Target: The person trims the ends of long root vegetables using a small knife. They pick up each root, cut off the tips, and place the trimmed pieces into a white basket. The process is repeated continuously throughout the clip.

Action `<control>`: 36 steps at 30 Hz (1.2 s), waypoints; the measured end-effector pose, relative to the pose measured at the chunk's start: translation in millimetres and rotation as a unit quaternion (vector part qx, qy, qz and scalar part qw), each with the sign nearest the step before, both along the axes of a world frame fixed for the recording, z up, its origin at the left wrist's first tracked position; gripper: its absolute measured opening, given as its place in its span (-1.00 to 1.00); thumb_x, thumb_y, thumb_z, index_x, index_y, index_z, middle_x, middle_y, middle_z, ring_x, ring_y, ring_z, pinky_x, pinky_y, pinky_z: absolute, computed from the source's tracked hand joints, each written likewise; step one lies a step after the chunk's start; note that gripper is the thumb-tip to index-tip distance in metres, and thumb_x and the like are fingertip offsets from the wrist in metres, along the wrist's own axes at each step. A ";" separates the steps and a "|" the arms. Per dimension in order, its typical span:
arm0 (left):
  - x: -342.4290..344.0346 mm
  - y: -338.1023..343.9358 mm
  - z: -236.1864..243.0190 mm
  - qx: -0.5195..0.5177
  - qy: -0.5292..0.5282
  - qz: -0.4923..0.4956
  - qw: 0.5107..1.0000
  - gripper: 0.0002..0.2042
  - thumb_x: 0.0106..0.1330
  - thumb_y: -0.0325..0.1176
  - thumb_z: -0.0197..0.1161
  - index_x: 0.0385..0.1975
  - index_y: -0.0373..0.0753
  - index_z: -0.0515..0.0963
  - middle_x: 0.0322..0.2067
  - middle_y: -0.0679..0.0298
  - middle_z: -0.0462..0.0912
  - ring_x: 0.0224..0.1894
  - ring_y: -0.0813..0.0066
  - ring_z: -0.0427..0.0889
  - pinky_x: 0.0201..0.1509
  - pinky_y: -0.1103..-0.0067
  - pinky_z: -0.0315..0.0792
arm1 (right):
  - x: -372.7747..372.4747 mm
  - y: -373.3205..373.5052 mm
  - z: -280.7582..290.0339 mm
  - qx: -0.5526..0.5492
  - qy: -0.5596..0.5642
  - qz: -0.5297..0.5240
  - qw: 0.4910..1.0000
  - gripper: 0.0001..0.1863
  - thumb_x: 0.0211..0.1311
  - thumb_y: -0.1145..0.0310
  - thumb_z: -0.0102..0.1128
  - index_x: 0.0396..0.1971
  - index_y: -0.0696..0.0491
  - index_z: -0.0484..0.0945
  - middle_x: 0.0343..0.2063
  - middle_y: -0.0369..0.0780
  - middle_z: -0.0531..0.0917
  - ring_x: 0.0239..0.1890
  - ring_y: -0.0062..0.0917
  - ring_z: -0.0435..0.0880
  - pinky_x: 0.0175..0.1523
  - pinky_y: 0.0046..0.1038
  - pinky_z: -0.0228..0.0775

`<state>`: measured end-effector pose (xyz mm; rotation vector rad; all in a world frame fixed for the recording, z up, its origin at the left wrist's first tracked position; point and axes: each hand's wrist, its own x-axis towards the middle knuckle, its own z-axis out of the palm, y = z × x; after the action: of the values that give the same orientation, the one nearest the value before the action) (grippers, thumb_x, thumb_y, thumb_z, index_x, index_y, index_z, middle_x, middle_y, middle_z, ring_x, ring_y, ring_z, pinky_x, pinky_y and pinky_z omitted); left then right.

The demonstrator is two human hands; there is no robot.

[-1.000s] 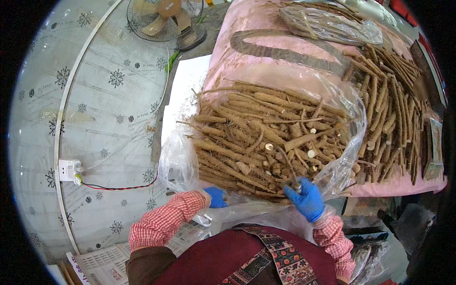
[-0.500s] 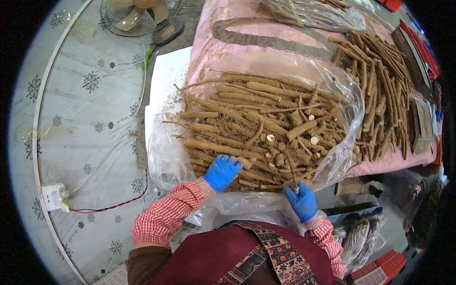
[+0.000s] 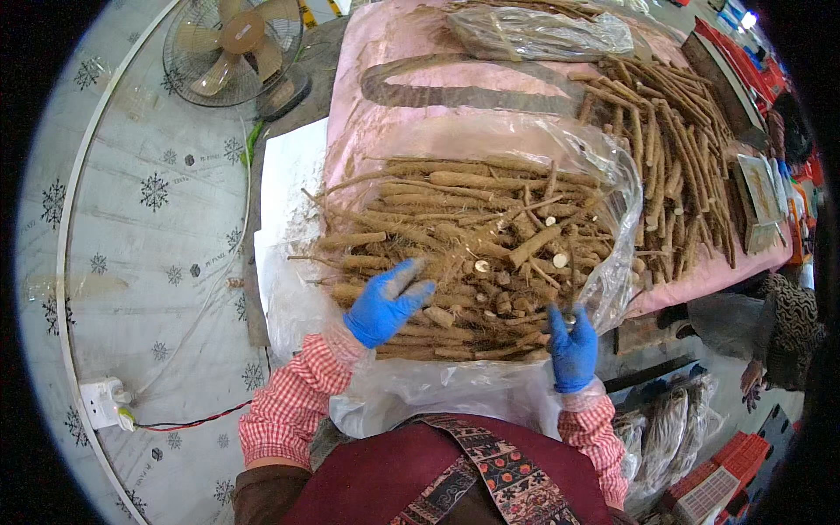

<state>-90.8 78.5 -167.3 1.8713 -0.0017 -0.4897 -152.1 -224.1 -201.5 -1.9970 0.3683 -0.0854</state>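
Long brown yam roots [image 3: 420, 219], hairy and soil-covered, lie in a heap on an open clear plastic bag [image 3: 623, 210]. Over the heap's near left part is my left hand [image 3: 385, 304] in a blue glove, fingers apart, with nothing in it. A short root piece [image 3: 439, 317] lies just beside its fingers. My right hand [image 3: 573, 354], also gloved, is at the near right edge of the heap. Its fingers close on a thin knife [image 3: 572, 284], whose narrow dark blade points away from me; the handle is mostly hidden. Several cut pieces show white ends [image 3: 560, 261].
More yams [image 3: 674, 166] are piled at the right of the pink-covered table [image 3: 420, 96]. A wrapped plastic bundle [image 3: 542, 35] lies at the far side. A fan [image 3: 241, 39] stands far left, near white board sheets [image 3: 280, 210]. Red crates [image 3: 726, 477] sit low right; another person's hand [image 3: 752, 385] shows there.
My left hand has come off the short root piece and opened. My right hand, with the knife, has shifted right along the heap. The whole view has also shifted.
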 end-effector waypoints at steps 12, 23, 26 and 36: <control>-8.6 -47.5 2.3 0.093 -0.056 -0.071 0.992 -0.49 0.31 -0.20 0.23 0.12 -0.45 0.39 0.00 -0.04 0.56 0.04 0.21 0.57 0.10 0.46 0.41 | 28.6 37.6 45.2 -0.164 -0.103 0.119 0.974 -0.79 0.09 0.27 0.33 -0.41 0.04 0.50 -0.55 -0.09 0.58 -0.51 -0.16 0.61 -0.46 -0.30 0.43; -1.9 -46.6 42.9 -0.135 -0.011 -0.028 0.990 -0.66 0.39 -0.26 0.12 0.04 -0.36 0.44 -0.30 0.19 0.57 -0.31 0.48 0.57 -0.24 0.60 0.47 | 22.6 16.3 -15.5 -0.026 0.081 0.073 0.994 -0.73 0.21 0.21 0.27 -0.40 0.15 0.55 -0.61 -0.08 0.59 -0.57 -0.44 0.56 -0.39 -0.45 0.39; 16.0 -51.4 40.7 -0.295 0.072 0.061 0.951 -0.63 0.45 -0.11 -0.01 0.04 -0.26 0.44 -0.51 0.40 0.43 -0.55 0.70 0.39 -0.52 0.74 0.30 | 15.1 35.5 -6.6 0.218 0.097 0.090 0.967 -0.75 0.18 0.25 0.30 -0.35 0.15 0.57 -0.55 -0.24 0.62 -0.51 -0.62 0.50 -0.36 -0.52 0.38; 51.0 -82.8 27.6 -0.328 -0.064 0.203 0.920 -0.59 0.43 -0.04 0.02 0.00 -0.29 0.46 -0.42 0.30 0.57 -0.48 0.49 0.54 -0.38 0.60 0.44 | -21.7 66.2 27.0 0.099 0.057 0.157 0.981 -0.65 0.01 0.29 0.46 -0.25 0.09 0.53 -0.48 -0.25 0.61 -0.47 -0.58 0.56 -0.31 -0.48 0.44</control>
<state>-39.8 -4.3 -139.7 1.1904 0.1185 -0.0534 -173.8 -157.8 -174.5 -1.8428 0.1244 0.2567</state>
